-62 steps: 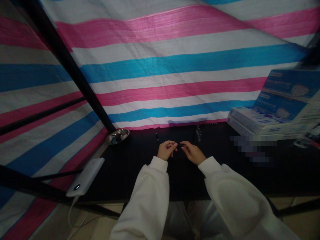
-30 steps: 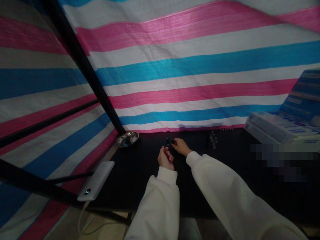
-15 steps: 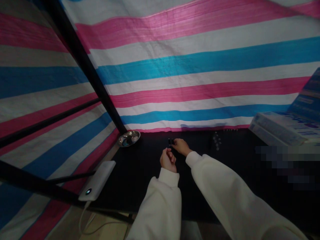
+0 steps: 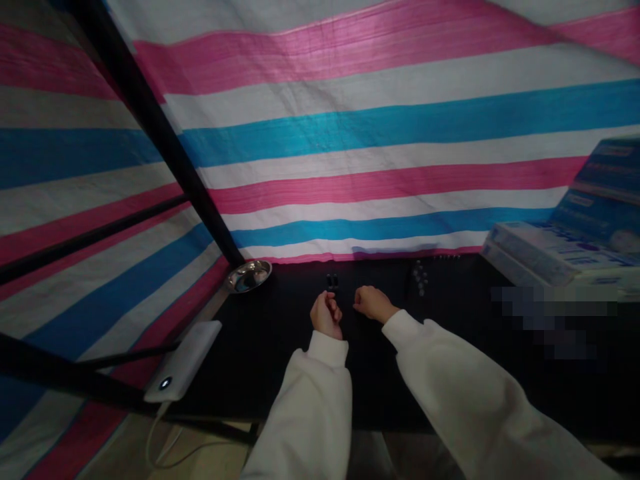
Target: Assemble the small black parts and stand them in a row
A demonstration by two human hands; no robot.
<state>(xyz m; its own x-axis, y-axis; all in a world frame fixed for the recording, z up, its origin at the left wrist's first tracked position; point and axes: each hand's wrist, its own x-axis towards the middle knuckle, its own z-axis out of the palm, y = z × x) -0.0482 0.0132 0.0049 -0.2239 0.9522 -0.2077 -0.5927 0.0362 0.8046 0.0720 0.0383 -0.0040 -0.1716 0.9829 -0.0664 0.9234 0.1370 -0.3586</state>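
A small dark object (image 4: 333, 281) with two upright, shiny-edged parts is on the black table, just beyond the fingertips of my left hand (image 4: 327, 315). That hand is closed, thumb and fingers curled together; whether they touch the dark object or pinch something small cannot be made out. To its right, my right hand (image 4: 375, 304) is held low over the table, apart from the dark object, with its fingers pressed together. Anything between those fingertips is too small to see. A loose cluster of small shiny pieces (image 4: 420, 277) lies farther right.
A shiny metal bowl (image 4: 250, 276) stands at the table's back left corner. A white power bank (image 4: 185, 360) with a cable lies at the left edge. Boxes (image 4: 540, 253) are at the right. More tiny pieces (image 4: 449, 257) line the back edge, before a striped sheet (image 4: 350, 180).
My right hand has drawn away from the small dark object, toward me and to the right. My left hand stays near the object. The view has shifted slightly right.
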